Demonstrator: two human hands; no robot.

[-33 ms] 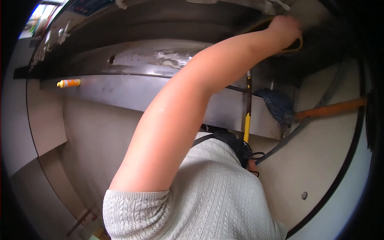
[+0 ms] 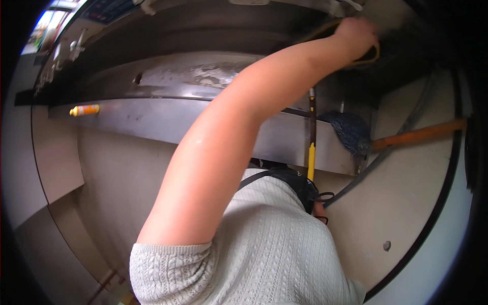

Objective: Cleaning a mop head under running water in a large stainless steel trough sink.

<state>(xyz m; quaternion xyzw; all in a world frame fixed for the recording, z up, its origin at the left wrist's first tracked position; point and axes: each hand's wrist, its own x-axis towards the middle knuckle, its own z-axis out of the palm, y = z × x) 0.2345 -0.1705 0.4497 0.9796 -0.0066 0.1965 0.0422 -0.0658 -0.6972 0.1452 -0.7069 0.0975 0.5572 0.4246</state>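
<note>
My left hand (image 2: 356,34) reaches across to the far right, over a long metal trough sink (image 2: 145,119). Its fingers look curled in, but they are smeared by motion, and whatever they grip is hidden. Around this hand runs a thin yellow loop, like a hose (image 2: 367,62); whether it is held I cannot tell. Low beside my right hip a small patch of skin (image 2: 318,209) shows next to black cord loops; it may be my right hand, with its fingers hidden. A yellow and black pole (image 2: 311,157) stands between my hip and the sink.
On the sink's front ledge at left lies a yellow-orange bottle (image 2: 85,110). A mop with blue-grey strands (image 2: 348,131) hangs over the right end, its wooden handle (image 2: 422,134) pointing right. A dark hose (image 2: 363,175) crosses the floor. White taps (image 2: 76,50) line the wall.
The whole view has shifted very slightly, so most things sit a few pixels further left. My left hand is still at the far right, in nearly the same pose.
</note>
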